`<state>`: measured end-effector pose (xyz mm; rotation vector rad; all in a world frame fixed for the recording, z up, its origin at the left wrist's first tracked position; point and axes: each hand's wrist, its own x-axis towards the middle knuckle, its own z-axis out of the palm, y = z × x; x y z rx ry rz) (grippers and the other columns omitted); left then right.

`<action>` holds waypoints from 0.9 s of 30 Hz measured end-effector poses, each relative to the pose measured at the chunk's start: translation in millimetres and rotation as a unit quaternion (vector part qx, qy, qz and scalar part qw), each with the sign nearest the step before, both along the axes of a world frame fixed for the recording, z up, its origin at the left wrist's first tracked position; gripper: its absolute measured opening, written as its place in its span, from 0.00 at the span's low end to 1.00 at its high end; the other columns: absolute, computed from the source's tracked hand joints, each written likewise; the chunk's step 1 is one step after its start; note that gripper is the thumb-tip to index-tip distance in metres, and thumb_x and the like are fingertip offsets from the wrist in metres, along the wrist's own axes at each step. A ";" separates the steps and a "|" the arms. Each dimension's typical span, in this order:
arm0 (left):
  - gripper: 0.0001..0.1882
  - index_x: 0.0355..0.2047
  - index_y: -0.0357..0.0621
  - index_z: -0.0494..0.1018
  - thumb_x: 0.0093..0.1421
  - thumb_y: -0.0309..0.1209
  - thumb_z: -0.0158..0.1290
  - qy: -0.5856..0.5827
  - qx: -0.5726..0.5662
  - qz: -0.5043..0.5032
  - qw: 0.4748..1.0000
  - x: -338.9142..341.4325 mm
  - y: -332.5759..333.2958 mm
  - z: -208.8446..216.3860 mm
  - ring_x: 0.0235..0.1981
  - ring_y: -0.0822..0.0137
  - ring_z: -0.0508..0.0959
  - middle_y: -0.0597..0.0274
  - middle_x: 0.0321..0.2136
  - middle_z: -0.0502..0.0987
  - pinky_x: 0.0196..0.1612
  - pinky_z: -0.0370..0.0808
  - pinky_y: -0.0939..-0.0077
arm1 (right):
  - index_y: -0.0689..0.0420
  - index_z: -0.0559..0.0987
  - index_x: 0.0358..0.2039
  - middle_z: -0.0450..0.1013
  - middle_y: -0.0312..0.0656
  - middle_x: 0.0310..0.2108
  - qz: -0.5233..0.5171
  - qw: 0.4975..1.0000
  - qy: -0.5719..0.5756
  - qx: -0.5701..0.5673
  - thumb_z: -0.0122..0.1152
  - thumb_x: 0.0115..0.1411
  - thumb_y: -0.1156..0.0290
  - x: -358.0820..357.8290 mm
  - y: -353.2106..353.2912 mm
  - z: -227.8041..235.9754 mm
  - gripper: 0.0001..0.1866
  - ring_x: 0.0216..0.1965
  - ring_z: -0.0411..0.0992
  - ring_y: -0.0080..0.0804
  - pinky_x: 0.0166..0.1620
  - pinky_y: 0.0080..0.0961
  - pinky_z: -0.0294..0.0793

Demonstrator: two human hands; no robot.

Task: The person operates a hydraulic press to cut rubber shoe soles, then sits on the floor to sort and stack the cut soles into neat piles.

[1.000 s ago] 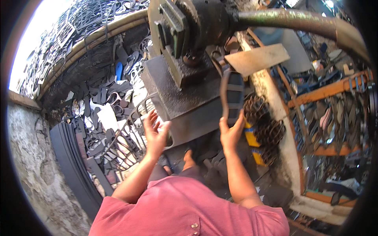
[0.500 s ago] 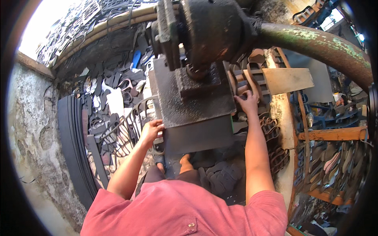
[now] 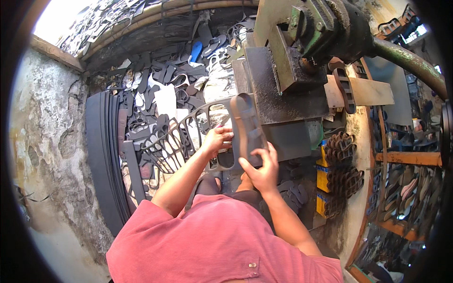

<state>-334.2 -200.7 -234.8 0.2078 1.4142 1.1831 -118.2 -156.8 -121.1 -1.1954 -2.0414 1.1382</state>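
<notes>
My right hand grips the near end of a sole-shaped cutting die, a curved metal band with crossbars. The die is over the left part of a dark sheet, which partly lies beneath a heavy press head. My left hand has its fingers closed on the sheet's left side, beside a row of sole-shaped holes. From there a web of cut-out waste trails off to the left. Whether the die touches the sheet I cannot tell.
Another die rests on a wooden board right of the press. Stacked dies stand by yellow boxes. Long dark strips lean at the left wall; scraps cover the ground behind. A thick pipe arm extends right.
The press head has swung right, uncovering the sheet's left part. My right hand has brought a die leftward from beside the press and over the sheet. My left hand stays at the sheet's left side.
</notes>
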 end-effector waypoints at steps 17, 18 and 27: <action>0.29 0.59 0.31 0.74 0.66 0.41 0.63 0.007 0.031 -0.016 0.999 0.9 31.1 19.5 0.47 0.62 0.82 0.50 0.51 0.80 0.43 0.84 0.70 | 0.57 0.61 0.69 0.54 0.64 0.72 -0.022 0.977 -0.143 0.158 0.83 0.44 0.49 -21.8 1.8 -69.9 0.57 0.71 0.55 0.63 0.70 0.54 0.60; 0.32 0.64 0.35 0.70 0.65 0.39 0.64 0.007 0.039 -0.011 0.999 -2.3 40.4 -5.8 0.48 0.60 0.82 0.49 0.56 0.78 0.39 0.85 0.71 | 0.59 0.60 0.69 0.54 0.64 0.72 -0.033 0.979 -0.137 0.144 0.83 0.44 0.50 -12.7 0.3 -71.8 0.59 0.72 0.53 0.63 0.71 0.54 0.59; 0.40 0.77 0.45 0.48 0.70 0.29 0.56 0.010 0.132 -0.045 0.990 21.0 90.0 28.5 0.62 0.53 0.76 0.46 0.73 0.58 0.48 0.85 0.56 | 0.68 0.66 0.65 0.63 0.59 0.68 -0.065 0.966 -0.164 0.191 0.83 0.45 0.54 42.3 30.1 -103.4 0.54 0.72 0.56 0.61 0.72 0.50 0.60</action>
